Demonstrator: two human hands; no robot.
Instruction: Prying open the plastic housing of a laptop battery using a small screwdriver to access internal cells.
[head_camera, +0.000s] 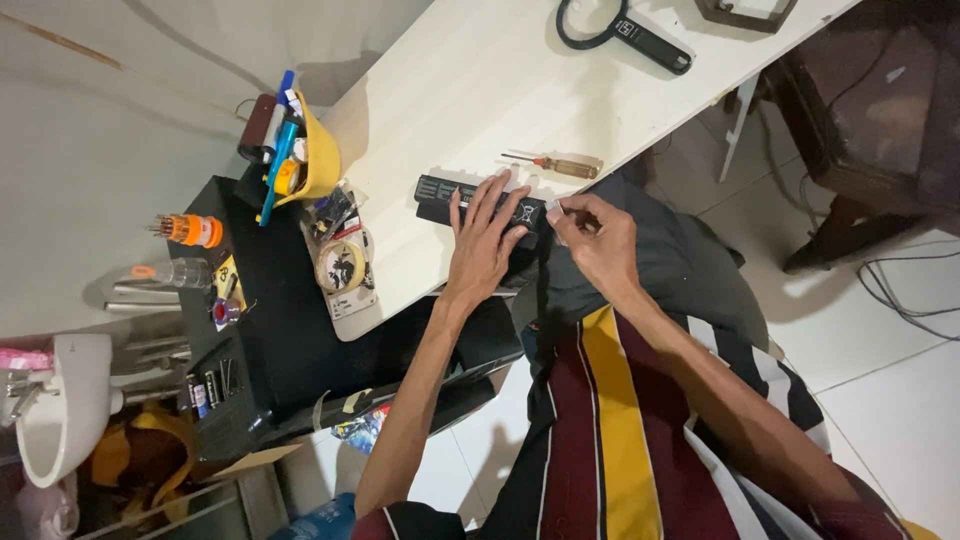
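A long black battery pack (470, 198) lies at the near edge of the pale table (470, 90). The left hand (487, 240) lies flat on it, fingers spread — the right hand (598, 240) pinches its end (what the fingertips grip is too small to tell). A small screwdriver (555, 164) lies just beyond; a magnifier (622, 30) sits at the far edge.

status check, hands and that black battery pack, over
Left hand flat on black battery pack, pinning it to white table. Right hand pinching at its end. Small screwdriver beside it, not in the way.
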